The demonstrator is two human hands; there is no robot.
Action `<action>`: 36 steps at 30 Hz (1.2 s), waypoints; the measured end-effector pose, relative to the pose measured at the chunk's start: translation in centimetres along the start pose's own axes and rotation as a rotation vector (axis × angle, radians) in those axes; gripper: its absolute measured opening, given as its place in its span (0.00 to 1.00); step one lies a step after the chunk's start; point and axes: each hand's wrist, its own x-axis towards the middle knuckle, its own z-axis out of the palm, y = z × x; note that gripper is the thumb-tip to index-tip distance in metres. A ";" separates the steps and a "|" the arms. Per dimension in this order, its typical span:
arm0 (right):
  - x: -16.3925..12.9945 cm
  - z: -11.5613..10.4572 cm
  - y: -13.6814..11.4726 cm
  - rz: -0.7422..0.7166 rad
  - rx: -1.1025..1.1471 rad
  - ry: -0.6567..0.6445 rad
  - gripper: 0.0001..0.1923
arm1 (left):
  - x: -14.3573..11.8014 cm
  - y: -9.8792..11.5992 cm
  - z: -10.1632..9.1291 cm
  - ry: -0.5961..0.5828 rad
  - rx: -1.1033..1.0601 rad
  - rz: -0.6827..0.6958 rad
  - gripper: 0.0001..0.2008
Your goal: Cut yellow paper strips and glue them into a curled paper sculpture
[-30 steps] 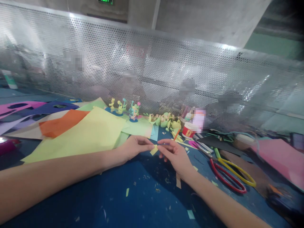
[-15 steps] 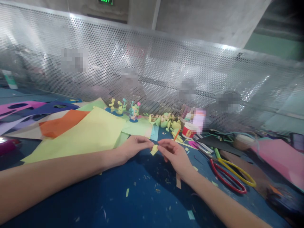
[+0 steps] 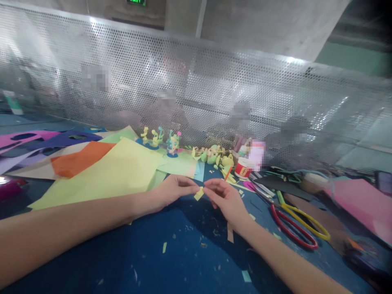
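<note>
Between my two hands, above the dark blue tabletop [image 3: 147,253], is a small piece of yellow paper [image 3: 199,194]. My left hand [image 3: 175,191] pinches its upper edge between thumb and fingertips. From the other side, my right hand [image 3: 226,200] has its thumb and index finger closed at the piece's right edge, with the remaining fingers curled. A thin orange stick or strip [image 3: 228,174] shows just behind the right hand; whether the hand touches it I cannot tell. Beneath the right wrist, a peach paper strip [image 3: 230,233] lies on the table.
Large yellow paper sheets [image 3: 104,175] cover the left side, an orange sheet [image 3: 82,157] among them. Small paper figures [image 3: 173,145] stand at the back, near a red-and-white tub [image 3: 243,167]. Red- and yellow-handled scissors [image 3: 294,226] lie right. A perforated metal screen [image 3: 196,81] rises behind.
The yellow piece has turned slightly between my fingertips, and my left fingertips have shifted a little to the right. Everything else looks the same.
</note>
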 end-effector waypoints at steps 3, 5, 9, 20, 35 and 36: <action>0.0 0.0 0.0 0.008 -0.002 0.003 0.13 | 0.0 0.1 0.0 0.009 -0.002 -0.012 0.12; 0.0 0.0 0.1 0.014 0.000 0.005 0.13 | 0.0 0.1 0.0 0.015 0.004 -0.015 0.12; 0.1 0.0 0.3 0.019 0.007 0.001 0.13 | 0.1 0.0 0.0 0.014 0.008 -0.016 0.12; 0.1 0.1 0.0 -0.008 -0.002 0.011 0.10 | 0.1 0.0 0.0 -0.035 0.004 -0.006 0.12; 0.1 0.1 0.3 0.004 -0.003 -0.009 0.13 | 0.1 0.3 -0.1 -0.031 0.079 0.011 0.14; 0.1 0.1 0.3 0.003 -0.005 -0.014 0.12 | 0.1 0.4 -0.1 -0.035 0.095 0.011 0.14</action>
